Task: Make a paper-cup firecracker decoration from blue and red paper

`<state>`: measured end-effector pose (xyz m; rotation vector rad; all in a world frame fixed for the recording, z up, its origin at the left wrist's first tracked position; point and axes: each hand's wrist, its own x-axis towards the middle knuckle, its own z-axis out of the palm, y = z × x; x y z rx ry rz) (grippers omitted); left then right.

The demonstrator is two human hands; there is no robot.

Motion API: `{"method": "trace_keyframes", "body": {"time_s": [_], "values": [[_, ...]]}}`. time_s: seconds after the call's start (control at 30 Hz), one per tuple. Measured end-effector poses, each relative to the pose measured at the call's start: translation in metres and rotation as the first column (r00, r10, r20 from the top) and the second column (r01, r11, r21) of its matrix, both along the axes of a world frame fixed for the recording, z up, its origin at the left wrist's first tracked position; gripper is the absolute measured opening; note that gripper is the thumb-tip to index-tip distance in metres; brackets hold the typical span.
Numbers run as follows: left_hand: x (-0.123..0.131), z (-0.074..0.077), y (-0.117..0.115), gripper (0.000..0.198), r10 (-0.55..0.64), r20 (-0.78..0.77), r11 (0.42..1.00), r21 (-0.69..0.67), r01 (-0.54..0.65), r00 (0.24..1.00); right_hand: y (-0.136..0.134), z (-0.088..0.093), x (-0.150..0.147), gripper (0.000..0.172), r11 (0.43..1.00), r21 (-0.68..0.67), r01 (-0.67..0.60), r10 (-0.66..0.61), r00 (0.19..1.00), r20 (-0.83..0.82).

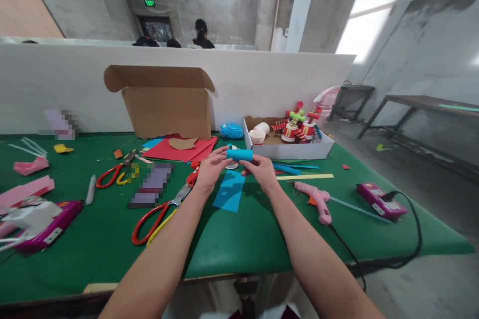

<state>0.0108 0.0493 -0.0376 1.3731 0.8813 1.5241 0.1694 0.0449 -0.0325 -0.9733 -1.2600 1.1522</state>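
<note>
A rolled tube of blue paper is held level above the table between my two hands. My left hand pinches its left end with thumb and fingers. At the right end, my right hand grips it the same way. Beneath them lies a flat blue paper sheet, its far edge under the hands. Behind the tube a round white object is partly hidden. Large red-handled scissors lie beside my left forearm, partly covered by it. A pink glue gun with a glue stick rests right of my right hand.
A white box holding paper cups and decorated figures stands at the back right. Red paper sheets lie before an upright cardboard piece. Purple power strips sit at both sides, with a black cable off the right edge. Pliers lie left.
</note>
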Motion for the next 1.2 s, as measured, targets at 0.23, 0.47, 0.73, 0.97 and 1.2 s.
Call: {"method": "trace_keyframes", "body": {"time_s": [0.23, 0.47, 0.73, 0.97, 1.2], "values": [[-0.009, -0.002, 0.009, 0.027, 0.12, 0.064, 0.993, -0.018, -0.119, 0.991, 0.001, 0.001, 0.004, 0.034, 0.998, -0.056, 0.03, -0.033, 0.998, -0.061], [-0.005, -0.004, 0.005, 0.027, 0.004, -0.082, 0.999, -0.041, -0.007, 0.997, 0.001, -0.001, 0.002, 0.035, 0.996, -0.086, -0.03, 0.025, 0.998, -0.06], [-0.009, -0.009, 0.01, 0.029, 0.049, -0.059, 0.998, -0.031, -0.051, 0.997, 0.008, -0.002, 0.017, 0.043, 1.0, -0.002, 0.013, -0.012, 0.994, 0.104], [-0.007, -0.007, 0.009, 0.03, 0.004, -0.065, 0.999, -0.036, -0.007, 0.998, 0.009, -0.003, 0.02, 0.028, 0.985, 0.144, 0.091, -0.12, 0.97, 0.211], [-0.006, -0.003, 0.006, 0.033, 0.122, -0.006, 0.987, -0.107, -0.122, 0.993, 0.011, -0.006, 0.015, 0.029, 0.994, 0.063, 0.084, -0.092, 0.988, 0.123]]}}
